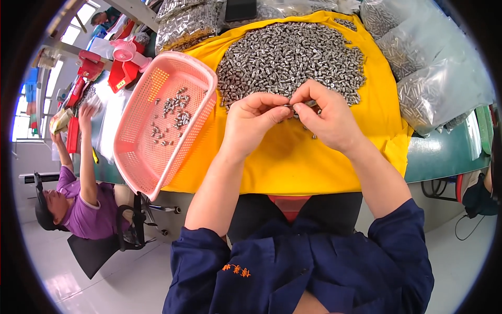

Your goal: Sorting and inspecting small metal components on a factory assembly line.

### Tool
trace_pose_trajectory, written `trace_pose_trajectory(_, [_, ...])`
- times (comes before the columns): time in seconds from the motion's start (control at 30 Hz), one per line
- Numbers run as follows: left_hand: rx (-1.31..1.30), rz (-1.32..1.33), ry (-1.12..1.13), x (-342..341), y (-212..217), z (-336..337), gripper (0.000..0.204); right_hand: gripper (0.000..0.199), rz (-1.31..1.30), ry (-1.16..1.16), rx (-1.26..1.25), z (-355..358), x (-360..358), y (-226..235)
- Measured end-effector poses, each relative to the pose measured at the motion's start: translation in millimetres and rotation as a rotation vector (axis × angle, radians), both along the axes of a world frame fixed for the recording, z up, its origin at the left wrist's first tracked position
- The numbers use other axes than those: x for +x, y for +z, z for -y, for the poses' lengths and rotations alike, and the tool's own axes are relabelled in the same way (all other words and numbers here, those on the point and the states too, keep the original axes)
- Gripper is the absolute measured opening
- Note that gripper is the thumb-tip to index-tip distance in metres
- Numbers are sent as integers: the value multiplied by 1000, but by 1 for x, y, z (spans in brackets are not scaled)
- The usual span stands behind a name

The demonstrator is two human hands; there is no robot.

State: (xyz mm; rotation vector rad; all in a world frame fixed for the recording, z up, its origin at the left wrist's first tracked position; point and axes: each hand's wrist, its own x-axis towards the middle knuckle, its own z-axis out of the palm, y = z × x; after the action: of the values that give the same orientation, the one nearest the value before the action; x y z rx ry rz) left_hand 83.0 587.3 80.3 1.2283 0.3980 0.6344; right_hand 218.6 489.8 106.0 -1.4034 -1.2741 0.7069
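Both my hands meet over the near edge of a big pile of small silvery metal cylinders (293, 52), spread on a yellow cloth (272, 172). The thumb and forefinger of my left hand (252, 125) pinch a tiny metal part (289, 106). Against its other side press the fingertips of my right hand (330, 119). More silvery pieces show beside the right hand's curled fingers; whether they are held or lie on the pile I cannot tell. To the left, a pink perforated basket (137, 157) has some of the same cylinders scattered on its bottom.
Clear plastic bags (431, 94) full of metal parts stand at the right. More bagged parts (188, 26) and a black phone (240, 9) lie at the back. A pink fan (124, 51) and red bins (123, 76) are beyond the basket. A person (86, 204) in purple works at far left.
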Motion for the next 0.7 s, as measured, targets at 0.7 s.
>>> trace_pose_trajectory(0.7, [14,-153,35,3,0,-3,17,7,210,-104,76,-3,6,-5])
